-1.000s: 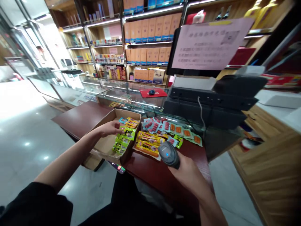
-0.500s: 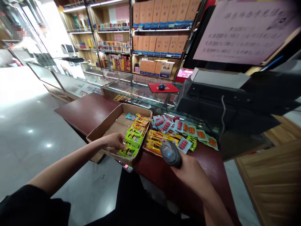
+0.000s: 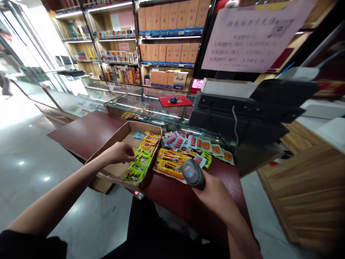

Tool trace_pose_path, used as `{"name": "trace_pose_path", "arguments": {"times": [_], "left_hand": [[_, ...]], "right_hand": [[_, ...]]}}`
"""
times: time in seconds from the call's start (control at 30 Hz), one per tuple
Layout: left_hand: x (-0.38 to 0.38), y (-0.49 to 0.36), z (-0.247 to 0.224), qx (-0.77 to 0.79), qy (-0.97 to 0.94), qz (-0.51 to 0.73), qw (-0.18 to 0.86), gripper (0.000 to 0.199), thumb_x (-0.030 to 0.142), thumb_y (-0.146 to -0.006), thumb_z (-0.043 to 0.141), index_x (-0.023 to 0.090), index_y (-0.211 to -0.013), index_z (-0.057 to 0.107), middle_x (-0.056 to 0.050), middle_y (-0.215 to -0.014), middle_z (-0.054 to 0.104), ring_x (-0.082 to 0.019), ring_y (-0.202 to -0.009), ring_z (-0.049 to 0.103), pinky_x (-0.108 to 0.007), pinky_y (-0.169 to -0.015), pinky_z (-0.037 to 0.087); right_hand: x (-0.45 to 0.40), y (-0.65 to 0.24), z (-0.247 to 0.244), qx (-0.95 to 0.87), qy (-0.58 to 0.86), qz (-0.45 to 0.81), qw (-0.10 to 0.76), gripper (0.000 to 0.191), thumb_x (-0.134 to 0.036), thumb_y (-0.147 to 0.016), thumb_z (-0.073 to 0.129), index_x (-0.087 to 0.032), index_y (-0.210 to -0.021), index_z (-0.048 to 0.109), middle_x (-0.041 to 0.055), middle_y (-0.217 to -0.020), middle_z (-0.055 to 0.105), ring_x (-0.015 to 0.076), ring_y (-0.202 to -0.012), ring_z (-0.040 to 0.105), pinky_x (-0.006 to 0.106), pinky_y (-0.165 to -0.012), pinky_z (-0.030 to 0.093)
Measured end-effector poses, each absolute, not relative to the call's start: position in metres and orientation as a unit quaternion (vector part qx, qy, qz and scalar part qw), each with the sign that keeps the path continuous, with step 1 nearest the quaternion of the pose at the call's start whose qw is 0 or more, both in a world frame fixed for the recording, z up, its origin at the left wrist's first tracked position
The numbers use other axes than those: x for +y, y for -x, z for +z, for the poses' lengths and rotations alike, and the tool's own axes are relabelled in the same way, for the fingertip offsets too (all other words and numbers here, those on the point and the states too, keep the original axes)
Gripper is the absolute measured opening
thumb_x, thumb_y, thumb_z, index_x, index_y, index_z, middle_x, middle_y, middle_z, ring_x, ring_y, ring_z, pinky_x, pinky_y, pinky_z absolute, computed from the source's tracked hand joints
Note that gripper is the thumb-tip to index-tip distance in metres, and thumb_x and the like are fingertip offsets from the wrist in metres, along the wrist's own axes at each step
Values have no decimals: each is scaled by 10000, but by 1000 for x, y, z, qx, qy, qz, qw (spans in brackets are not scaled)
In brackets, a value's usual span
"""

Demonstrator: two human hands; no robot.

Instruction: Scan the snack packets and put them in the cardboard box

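My right hand [image 3: 212,196] grips a dark handheld barcode scanner [image 3: 193,173] with a blue light, held over the near edge of the dark red counter [image 3: 88,131]. My left hand [image 3: 118,153] reaches into an open cardboard box [image 3: 106,147], fingertips touching a row of green snack packets [image 3: 138,163] along its right side. Yellow-orange packets [image 3: 149,138] lie further back in the box. Outside the box, yellow packets [image 3: 169,163] and red-and-blue packets [image 3: 185,142] are spread on the counter in front of the scanner.
A black cash register [image 3: 242,111] with a pink paper notice [image 3: 250,36] stands at the right. Glass display cases [image 3: 129,99] run behind the counter, with a mouse on a red pad [image 3: 175,100]. Shelves of boxes [image 3: 167,54] fill the back wall. A phone [image 3: 138,194] pokes out under the box.
My left hand moved forward along the green packets in the box, then drew slightly back. The scanner in my right hand stayed near the yellow packets. The view shifted a little.
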State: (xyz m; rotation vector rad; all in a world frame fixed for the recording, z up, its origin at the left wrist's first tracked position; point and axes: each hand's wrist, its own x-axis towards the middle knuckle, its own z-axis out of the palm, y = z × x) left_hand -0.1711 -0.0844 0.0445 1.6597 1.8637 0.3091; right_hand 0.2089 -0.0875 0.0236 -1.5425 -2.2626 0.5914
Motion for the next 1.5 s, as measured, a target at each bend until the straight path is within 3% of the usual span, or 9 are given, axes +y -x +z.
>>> {"name": "trace_pose_path", "arguments": {"times": [0.33,0.5,0.6,0.83,0.97,1.07,1.17,1.3,1.5], "left_hand": [[-18,23,60,593,-746,121,276,277,442,-615,758,192,-727,714,-10,-675,716,-158,-619,646,-212,-522,400],[18,-54,37,525,-798,126,270,246,373,-662,752,172,-800,722,-30,-756,733,-170,-710,671,-221,-614,452],[37,-94,18,526,-817,117,207,241,361,-737,703,175,-888,730,-48,-851,741,-187,-795,681,-237,-686,474],[71,-148,-15,590,-801,-10,104,369,400,-743,691,172,-1033,700,-134,-1087,708,-270,-1048,651,-298,-838,487],[82,-156,-26,619,-770,-2,154,516,359,-624,783,165,-1086,656,-170,-1079,700,-305,-1041,649,-300,-797,481],[87,-155,-33,609,-769,35,189,650,302,-545,818,172,-1148,611,-141,-1042,704,-280,-979,658,-270,-740,467],[89,-148,-40,581,-766,95,258,555,225,-499,812,187,-1023,632,-35,-840,688,-203,-806,650,-224,-642,427],[87,-135,-43,551,-763,119,318,357,225,-555,771,185,-874,618,63,-612,553,-126,-593,556,-207,-544,375],[73,-125,-30,533,-638,364,421,405,284,-535,828,173,-781,527,47,-683,579,-106,-646,572,-214,-623,456]], "right_hand": [[-103,-278,13,-739,610,184,220,284,-216,-756,606,-205,-1039,619,80,-910,734,267,-886,691,295,-694,450],[-110,-310,9,-698,657,177,220,271,-215,-759,605,-183,-1027,625,105,-917,735,279,-881,693,304,-703,454],[-113,-323,8,-680,681,173,210,291,-220,-755,617,-179,-1044,626,113,-930,740,286,-889,696,303,-700,449],[-118,-341,-1,-660,698,176,215,264,-220,-752,629,-180,-1013,626,114,-941,742,283,-900,694,295,-704,434],[-123,-347,-5,-662,689,184,233,276,-228,-775,610,-180,-1047,622,113,-959,740,271,-909,692,295,-717,442],[-125,-349,-6,-663,685,185,237,261,-223,-778,603,-176,-1035,624,106,-941,739,262,-894,692,290,-713,443],[-124,-347,-7,-665,681,195,238,238,-238,-785,600,-168,-1011,625,110,-936,735,265,-890,690,293,-709,446],[-122,-344,-9,-671,672,196,244,238,-230,-777,600,-172,-1007,622,106,-923,735,259,-876,690,290,-700,446],[-119,-338,-1,-678,646,213,278,213,-222,-778,598,-191,-987,626,85,-931,740,239,-869,691,279,-706,458]]}}
